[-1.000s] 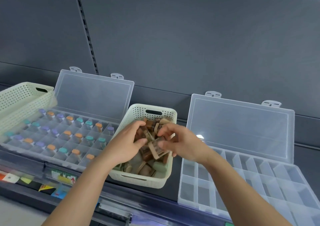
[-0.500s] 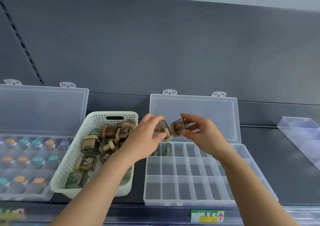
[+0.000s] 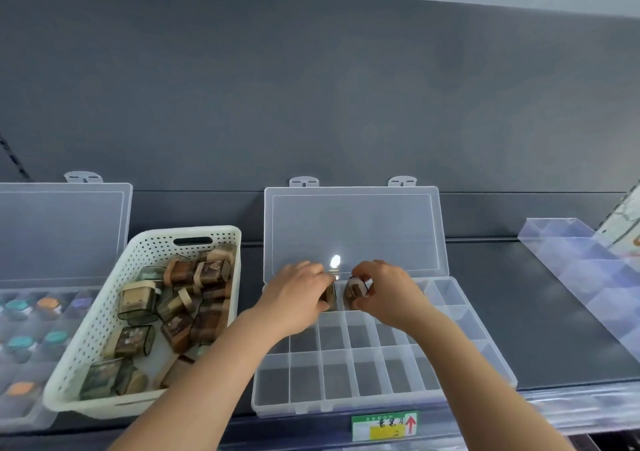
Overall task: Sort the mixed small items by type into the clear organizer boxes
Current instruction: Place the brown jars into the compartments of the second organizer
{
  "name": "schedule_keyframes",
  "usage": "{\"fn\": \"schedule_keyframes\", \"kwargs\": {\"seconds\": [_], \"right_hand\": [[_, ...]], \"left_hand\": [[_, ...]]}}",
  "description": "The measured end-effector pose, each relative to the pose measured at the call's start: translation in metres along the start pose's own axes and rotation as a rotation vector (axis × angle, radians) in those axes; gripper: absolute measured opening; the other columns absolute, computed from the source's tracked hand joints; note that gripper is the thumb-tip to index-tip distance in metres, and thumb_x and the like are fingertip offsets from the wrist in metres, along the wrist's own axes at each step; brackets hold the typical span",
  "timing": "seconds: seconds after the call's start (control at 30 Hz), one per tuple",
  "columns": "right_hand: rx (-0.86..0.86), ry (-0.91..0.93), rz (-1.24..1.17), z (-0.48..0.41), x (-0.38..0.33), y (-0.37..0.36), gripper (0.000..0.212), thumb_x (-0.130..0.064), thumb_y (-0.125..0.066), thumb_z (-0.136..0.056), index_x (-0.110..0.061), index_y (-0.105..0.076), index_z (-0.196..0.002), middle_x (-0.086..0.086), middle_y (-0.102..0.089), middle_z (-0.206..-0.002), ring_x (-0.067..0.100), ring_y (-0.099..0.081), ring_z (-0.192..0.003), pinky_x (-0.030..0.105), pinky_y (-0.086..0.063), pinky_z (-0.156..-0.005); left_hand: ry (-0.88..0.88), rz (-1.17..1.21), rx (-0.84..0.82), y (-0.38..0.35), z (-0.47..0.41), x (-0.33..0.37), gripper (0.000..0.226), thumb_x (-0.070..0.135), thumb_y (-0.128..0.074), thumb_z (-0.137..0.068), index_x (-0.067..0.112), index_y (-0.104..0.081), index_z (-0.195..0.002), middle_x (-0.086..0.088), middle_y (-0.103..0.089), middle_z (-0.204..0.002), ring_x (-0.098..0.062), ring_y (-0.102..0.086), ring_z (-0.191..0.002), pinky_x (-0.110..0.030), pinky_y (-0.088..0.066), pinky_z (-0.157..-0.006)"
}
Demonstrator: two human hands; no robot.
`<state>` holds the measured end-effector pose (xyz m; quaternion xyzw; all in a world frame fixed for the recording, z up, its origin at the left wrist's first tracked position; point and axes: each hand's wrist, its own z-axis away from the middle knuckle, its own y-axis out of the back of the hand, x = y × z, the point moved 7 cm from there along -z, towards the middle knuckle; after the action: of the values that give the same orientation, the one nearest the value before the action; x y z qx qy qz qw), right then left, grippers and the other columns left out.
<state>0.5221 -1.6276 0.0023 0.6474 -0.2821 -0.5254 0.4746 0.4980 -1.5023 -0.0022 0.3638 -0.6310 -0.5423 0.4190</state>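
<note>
Left organizer box [image 3: 62, 229] cut at frame's left edge, contents blurred. Left hand [image 3: 298, 298] hides most of left case [image 3: 329, 300]; right hand [image 3: 388, 294], part of right case [image 3: 355, 293]. Shelf label [image 3: 384, 425] print illegible.

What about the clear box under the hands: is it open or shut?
Open. The clear organizer box has its lid standing upright against the grey wall, compartments uncovered.

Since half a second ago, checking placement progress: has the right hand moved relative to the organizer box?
Yes. Against the organizer box, the right hand has dropped from in front of the raised lid to the back row of compartments.
</note>
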Motion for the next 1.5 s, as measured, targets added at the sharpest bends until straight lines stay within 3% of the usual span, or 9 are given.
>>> {"fn": "schedule_keyframes", "kwargs": {"seconds": [0.17, 0.47, 0.6, 0.73, 0.83, 0.97, 1.17, 1.3, 1.5], "right_hand": [[-0.045, 0.013, 0.082, -0.005, 0.004, -0.015, 0.027, -0.014, -0.06, -0.081, -0.014, -0.063, -0.108, 0.004, -0.057, -0.107, 0.024, -0.058, -0.09, 0.029, -0.048, -0.074], [-0.004, 0.029, 0.186, -0.013, 0.009, -0.022, 0.021, -0.021, -0.05, -0.091, -0.01, -0.068, -0.095, 0.006, -0.056, -0.101, 0.024, -0.059, -0.082, 0.033, -0.052, -0.073], [0.017, 0.038, 0.146, -0.012, 0.002, -0.02, 0.025, -0.021, -0.054, -0.09, -0.013, -0.065, -0.111, 0.005, -0.057, -0.107, 0.025, -0.059, -0.092, 0.034, -0.052, -0.078], [0.064, 0.155, 0.027, -0.009, -0.034, -0.014, 0.032, -0.023, -0.059, -0.089, -0.018, -0.063, -0.12, 0.003, -0.059, -0.108, 0.022, -0.059, -0.094, 0.026, -0.045, -0.078], [0.071, 0.312, -0.06, -0.001, -0.08, -0.014, 0.029, -0.023, -0.061, -0.088, -0.019, -0.067, -0.116, 0.002, -0.061, -0.105, 0.02, -0.06, -0.09, 0.027, -0.048, -0.079], [-0.022, 0.544, -0.127, 0.014, -0.143, -0.027, 0.027, -0.028, -0.064, -0.087, -0.021, -0.069, -0.112, -0.001, -0.065, -0.105, 0.016, -0.058, -0.095, 0.029, -0.049, -0.084], [-0.245, 0.758, 0.042, 0.027, -0.208, -0.076, 0.031, -0.027, -0.065, -0.085, -0.022, -0.067, -0.115, -0.001, -0.065, -0.11, 0.02, -0.048, -0.107, 0.035, -0.044, -0.092], [-0.369, 0.841, 0.211, 0.027, -0.23, -0.112, 0.033, -0.02, -0.06, -0.084, -0.024, -0.064, -0.117, 0.003, -0.066, -0.107, 0.025, -0.047, -0.103, 0.038, -0.047, -0.086], [-0.496, 0.914, 0.388, 0.023, -0.247, -0.13, 0.059, -0.004, -0.049, -0.081, -0.035, -0.051, -0.131, 0.005, -0.059, -0.108, 0.024, -0.043, -0.101, 0.039, -0.044, -0.084]], "left_hand": [[0.022, -0.004, -0.032, -0.01, -0.004, -0.002, 0.041, 0.028, -0.055, -0.095, 0.02, -0.049, -0.134, -0.001, -0.051, -0.124, -0.02, -0.044, -0.115, -0.035, -0.04, -0.095], [0.049, -0.043, -0.082, -0.016, -0.005, -0.003, 0.039, 0.033, -0.049, -0.097, 0.02, -0.051, -0.133, -0.003, -0.047, -0.126, -0.022, -0.04, -0.118, -0.038, -0.033, -0.099], [0.056, 0.005, -0.061, -0.012, 0.0, -0.004, 0.038, 0.03, -0.052, -0.096, 0.018, -0.052, -0.131, -0.002, -0.048, -0.124, -0.021, -0.041, -0.117, -0.037, -0.037, -0.099], [0.108, 0.104, 0.02, 0.019, 0.022, -0.022, 0.035, 0.03, -0.052, -0.095, 0.019, -0.056, -0.127, 0.002, -0.051, -0.119, -0.016, -0.043, -0.116, -0.036, -0.04, -0.097], [0.223, 0.145, 0.019, 0.045, 0.057, -0.053, 0.026, 0.029, -0.052, -0.095, 0.021, -0.061, -0.117, 0.007, -0.053, -0.105, -0.013, -0.051, -0.102, -0.033, -0.045, -0.086], [0.43, 0.148, -0.091, 0.059, 0.117, -0.099, 0.008, 0.027, -0.06, -0.091, 0.031, -0.062, -0.098, 0.007, -0.06, -0.101, -0.009, -0.056, -0.09, -0.03, -0.048, -0.083], [0.693, 0.04, -0.303, 0.036, 0.184, -0.148, 0.026, 0.026, -0.07, -0.082, 0.023, -0.068, -0.108, 0.002, -0.064, -0.106, -0.016, -0.06, -0.094, -0.033, -0.052, -0.084], [0.732, 0.015, -0.323, 0.031, 0.198, -0.159, 0.033, 0.027, -0.073, -0.08, 0.015, -0.066, -0.11, -0.003, -0.063, -0.109, -0.02, -0.06, -0.096, -0.035, -0.052, -0.083], [0.665, -0.006, -0.38, 0.03, 0.198, -0.157, 0.029, 0.018, -0.071, -0.081, 0.014, -0.063, -0.109, -0.004, -0.059, -0.102, -0.02, -0.059, -0.09, -0.027, -0.047, -0.067]]}}
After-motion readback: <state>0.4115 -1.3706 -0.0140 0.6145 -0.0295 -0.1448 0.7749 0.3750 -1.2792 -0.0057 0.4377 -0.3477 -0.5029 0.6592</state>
